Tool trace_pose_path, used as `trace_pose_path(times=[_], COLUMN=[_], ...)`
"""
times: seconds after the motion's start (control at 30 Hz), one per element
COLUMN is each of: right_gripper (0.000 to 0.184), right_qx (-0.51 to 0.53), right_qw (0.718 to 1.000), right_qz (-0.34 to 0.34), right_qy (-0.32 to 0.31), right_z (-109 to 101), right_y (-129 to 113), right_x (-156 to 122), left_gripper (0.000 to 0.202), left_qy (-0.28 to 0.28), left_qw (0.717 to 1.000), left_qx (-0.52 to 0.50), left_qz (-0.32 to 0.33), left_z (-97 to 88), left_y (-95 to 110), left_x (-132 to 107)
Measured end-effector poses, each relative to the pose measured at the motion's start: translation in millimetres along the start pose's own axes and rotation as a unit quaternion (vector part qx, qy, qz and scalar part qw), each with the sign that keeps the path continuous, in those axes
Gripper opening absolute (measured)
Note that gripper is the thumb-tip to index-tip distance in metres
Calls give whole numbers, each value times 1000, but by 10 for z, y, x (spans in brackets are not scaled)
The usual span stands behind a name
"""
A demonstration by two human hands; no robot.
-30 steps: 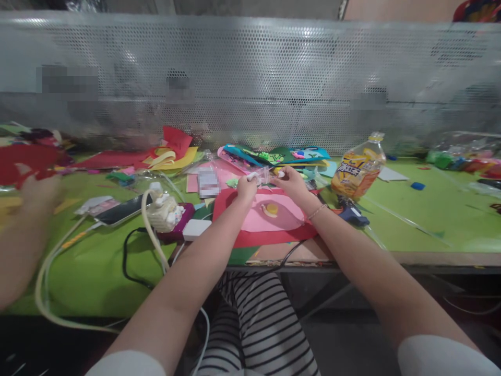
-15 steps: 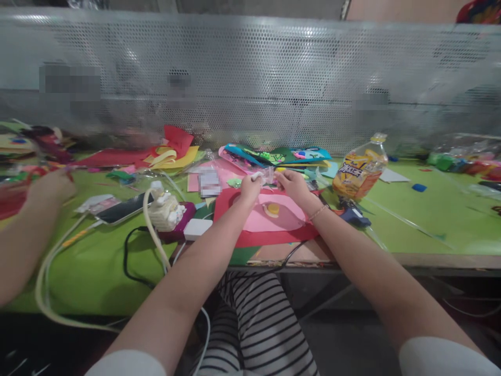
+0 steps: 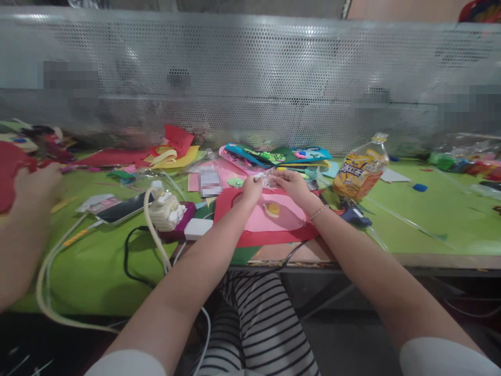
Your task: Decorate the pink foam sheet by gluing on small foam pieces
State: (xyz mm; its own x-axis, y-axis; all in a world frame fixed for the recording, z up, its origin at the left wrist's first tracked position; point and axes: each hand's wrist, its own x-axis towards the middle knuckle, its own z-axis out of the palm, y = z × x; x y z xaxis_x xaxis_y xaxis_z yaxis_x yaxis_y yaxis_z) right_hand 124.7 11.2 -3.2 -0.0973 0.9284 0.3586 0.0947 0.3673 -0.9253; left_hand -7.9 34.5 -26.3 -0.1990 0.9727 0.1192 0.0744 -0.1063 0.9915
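Observation:
My left hand [image 3: 252,188] is closed on a small clear plastic bag [image 3: 266,180] with something white in or on it; I cannot make out what. From the right, my right hand [image 3: 293,185] pinches the other side of that bag. Both hands are just above the far edge of a pink paper piece [image 3: 256,222], which lies on a red sheet [image 3: 230,240]. A yellow disc with a pale curved piece [image 3: 273,210] rests on the pink paper. Behind my hands lies a pile of blue and green craft sheets [image 3: 289,155].
A plastic bottle [image 3: 362,167] and a dark blue glue gun [image 3: 354,215] are to the right. Leftward stand a power strip with plugs [image 3: 172,214], a phone [image 3: 125,208] and looping cables. At far left, a co-worker's hand [image 3: 37,190] holds red material. A perforated metal panel [image 3: 250,78] borders the back.
My fingers have shifted slightly on the plastic bag, my right fingertips moving a little left. The co-worker's hand has moved left, lifting red material.

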Motion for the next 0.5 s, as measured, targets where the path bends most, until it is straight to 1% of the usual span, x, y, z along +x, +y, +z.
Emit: trace_pose_path(times=[0.07, 0.13, 0.3, 0.4, 0.5], right_gripper=[17, 18, 29, 39, 40], right_qx=[21, 7, -113, -189, -209], right_qw=[1000, 1000, 994, 982, 976], right_qz=[9, 9, 7, -23, -54], right_qy=[3, -1, -2, -9, -31], right_z=[8, 5, -48, -74, -66], right_y=[5, 6, -9, -14, -3], right_x=[8, 5, -30, -43, -47], left_gripper=[4, 6, 8, 8, 8], left_qy=[12, 22, 28, 25, 26], left_qw=[1000, 999, 998, 999, 999], left_qx=[11, 29, 49, 37, 26], left_qz=[2, 5, 14, 13, 8], left_z=[-1, -1, 10, 15, 1], left_y=[-15, -24, -30, -26, -19], left_x=[19, 31, 31, 15, 4])
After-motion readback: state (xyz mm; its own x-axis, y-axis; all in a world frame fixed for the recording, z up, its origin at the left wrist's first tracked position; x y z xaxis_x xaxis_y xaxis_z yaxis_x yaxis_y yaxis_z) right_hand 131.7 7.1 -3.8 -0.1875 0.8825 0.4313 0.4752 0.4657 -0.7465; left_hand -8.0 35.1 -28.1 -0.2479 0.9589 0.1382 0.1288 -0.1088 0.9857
